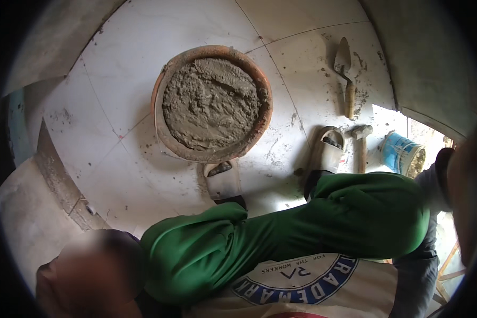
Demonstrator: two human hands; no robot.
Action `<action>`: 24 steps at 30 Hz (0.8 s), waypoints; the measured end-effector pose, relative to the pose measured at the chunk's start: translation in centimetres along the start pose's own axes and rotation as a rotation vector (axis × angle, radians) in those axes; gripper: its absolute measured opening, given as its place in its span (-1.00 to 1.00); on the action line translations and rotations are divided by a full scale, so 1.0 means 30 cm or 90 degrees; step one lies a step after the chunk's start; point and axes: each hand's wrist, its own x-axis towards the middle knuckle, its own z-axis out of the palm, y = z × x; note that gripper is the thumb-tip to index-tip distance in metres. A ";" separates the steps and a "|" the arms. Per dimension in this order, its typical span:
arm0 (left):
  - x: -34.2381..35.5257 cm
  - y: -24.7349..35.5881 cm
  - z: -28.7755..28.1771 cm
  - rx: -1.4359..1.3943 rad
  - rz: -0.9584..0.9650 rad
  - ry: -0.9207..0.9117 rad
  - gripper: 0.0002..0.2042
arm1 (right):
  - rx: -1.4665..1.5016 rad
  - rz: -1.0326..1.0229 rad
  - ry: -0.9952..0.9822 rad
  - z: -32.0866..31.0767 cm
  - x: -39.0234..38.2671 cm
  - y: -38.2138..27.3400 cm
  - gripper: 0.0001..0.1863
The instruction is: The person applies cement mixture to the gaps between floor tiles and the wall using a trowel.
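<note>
My left hand (93, 275) is a blurred shape at the lower left, beside my left knee; its fingers cannot be made out. At the right rim my right hand (465, 196) shows large and cut off, close to the camera, above a dark sleeve cuff. Neither hand shows anything held. Ahead of my feet stands a round orange-brown tub (266, 114) filled with wet grey mortar (212, 103). A pointed trowel (343, 66) with a wooden handle lies to the right of it, blade pointing away.
White tiles (119, 69) smeared with mortar cover the floor. A hammer (361, 143) lies beside my right sandal (327, 151); my left sandal (222, 180) is just below the tub. A blue-and-white bucket (402, 152) tilts at the right. Walls (429, 58) curve round both sides.
</note>
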 end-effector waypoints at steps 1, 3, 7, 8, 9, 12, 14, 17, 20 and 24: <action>-0.056 0.014 0.017 0.047 -0.004 -0.004 -0.78 | 0.122 0.048 0.032 0.080 -0.059 0.119 -0.61; -0.092 -0.027 -0.001 0.124 -0.086 0.046 -0.70 | 0.256 0.200 0.102 0.019 -0.144 0.292 -0.58; -0.322 -0.261 0.110 0.440 -0.707 0.050 -0.27 | -0.131 0.567 -0.026 0.133 -0.693 0.770 -0.44; -0.487 -0.278 0.021 0.523 -0.831 0.004 -0.22 | -0.285 0.515 -0.047 0.208 -0.760 0.766 -0.34; -0.687 -0.282 -0.051 0.564 -1.007 0.009 -0.16 | -0.349 0.478 -0.050 0.262 -0.860 0.800 -0.30; -0.977 -0.204 -0.053 0.249 -1.265 0.181 -0.26 | -0.178 0.575 -0.110 0.341 -0.949 0.744 -0.42; -0.898 -0.195 -0.027 0.178 -1.319 0.234 -0.29 | -0.183 0.537 -0.133 0.405 -0.997 0.734 -0.50; -0.867 -0.228 -0.091 0.038 -1.290 0.219 -0.20 | -0.165 0.576 -0.113 0.391 -0.907 0.687 -0.57; -0.645 -0.261 0.026 0.050 -1.255 0.391 -0.41 | -0.135 0.581 -0.110 0.367 -0.820 0.740 -0.62; -0.454 -0.266 -0.003 0.009 -1.156 0.129 -0.78 | 0.020 0.697 -0.046 0.318 -0.819 0.781 -0.61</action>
